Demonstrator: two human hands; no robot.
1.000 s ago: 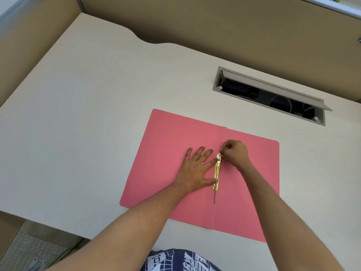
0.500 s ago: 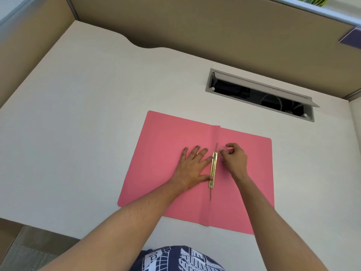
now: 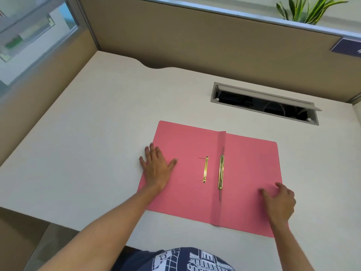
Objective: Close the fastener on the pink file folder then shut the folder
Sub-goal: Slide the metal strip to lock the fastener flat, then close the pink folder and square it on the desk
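The pink file folder lies open and flat on the white desk. A gold fastener bar runs along the spine fold, its thin prongs laid flat above and below it. A second, shorter gold piece with two thin prongs sticking left rests on the left flap. My left hand lies flat, fingers spread, over the folder's left edge. My right hand rests with curled fingers on the right flap's lower outer edge. Neither hand holds anything.
A grey cable hatch stands open in the desk behind the folder. Tan partition walls close off the back and left. A plant sits above the partition. The desk's front edge runs near my body.
Both hands left the fastener at the spine and moved outward to the folder's left and right edges. A short gold piece now lies uncovered on the left flap. The camera tilted up.
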